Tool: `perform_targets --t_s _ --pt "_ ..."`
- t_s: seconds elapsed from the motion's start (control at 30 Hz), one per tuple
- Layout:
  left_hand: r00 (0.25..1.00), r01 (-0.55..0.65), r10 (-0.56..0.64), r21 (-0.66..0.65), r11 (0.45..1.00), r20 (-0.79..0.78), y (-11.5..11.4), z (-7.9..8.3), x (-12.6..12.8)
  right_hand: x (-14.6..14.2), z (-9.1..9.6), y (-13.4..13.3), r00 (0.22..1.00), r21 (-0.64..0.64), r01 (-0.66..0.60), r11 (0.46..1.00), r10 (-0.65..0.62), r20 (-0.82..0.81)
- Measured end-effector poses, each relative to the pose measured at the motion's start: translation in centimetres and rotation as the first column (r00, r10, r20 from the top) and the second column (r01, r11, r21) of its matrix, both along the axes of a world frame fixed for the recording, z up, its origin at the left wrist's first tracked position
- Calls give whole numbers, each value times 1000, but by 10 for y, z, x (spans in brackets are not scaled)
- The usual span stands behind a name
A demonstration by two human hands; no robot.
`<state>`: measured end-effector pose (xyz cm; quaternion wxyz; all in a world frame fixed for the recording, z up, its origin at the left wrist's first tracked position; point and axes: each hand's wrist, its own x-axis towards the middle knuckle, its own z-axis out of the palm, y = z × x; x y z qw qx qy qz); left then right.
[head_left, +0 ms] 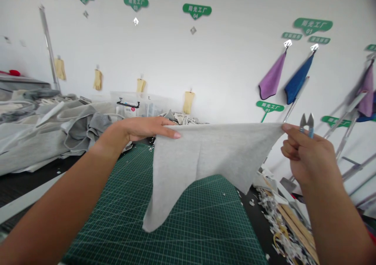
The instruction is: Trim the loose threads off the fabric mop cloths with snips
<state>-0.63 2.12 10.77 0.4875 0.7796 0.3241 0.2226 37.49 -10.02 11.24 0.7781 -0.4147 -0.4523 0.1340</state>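
A light grey piece of fabric [217,151] hangs stretched between my two hands, over the green cutting mat [188,225]. My left hand [149,127] pinches its upper left edge, thumb in front. At the upper right corner, my right hand [308,149] grips the cloth between thumb and fingertip. Small thread snips [307,124] with blue handles are also tucked in my right hand, their pointed blades sticking up above the fingers. The lower edge of the cloth droops in uneven points, and its left tip hangs low before the mat.
Piled grey fabric [73,127] covers the table's left side. A clear plastic box [129,104] stands at the back. Fabric scraps [282,225] and yellow-handled scissors [279,241] lie along the right. Purple [273,77] and blue cloths [299,78] hang on the wall.
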Motion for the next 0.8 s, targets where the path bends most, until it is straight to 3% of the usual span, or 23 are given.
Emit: perform_targets --t_s 0.13,0.27,0.4,0.5,0.67,0.8 --pt "1000 -13 13 24 1000 -15 4 4 -19 21 2 1 1000 -3 -15 1000 15 18" --pt "994 -50 70 220 974 -81 17 0 -27 37 4 -1 998 -70 -48 996 45 -37" --pt "973 -192 226 371 909 -52 30 -10 -23 41 6 -2 998 -103 -50 993 46 -39" --pt "953 -299 292 360 884 75 35 -15 -21 40 7 -3 998 -97 -59 994 58 -13" --pt "924 -361 296 300 883 240 38 -14 -26 45 10 -8 999 -79 -44 996 43 -16" --pt "874 -480 410 340 809 260 37 -12 -31 50 8 -10 996 -92 -7 996 -1 -89"
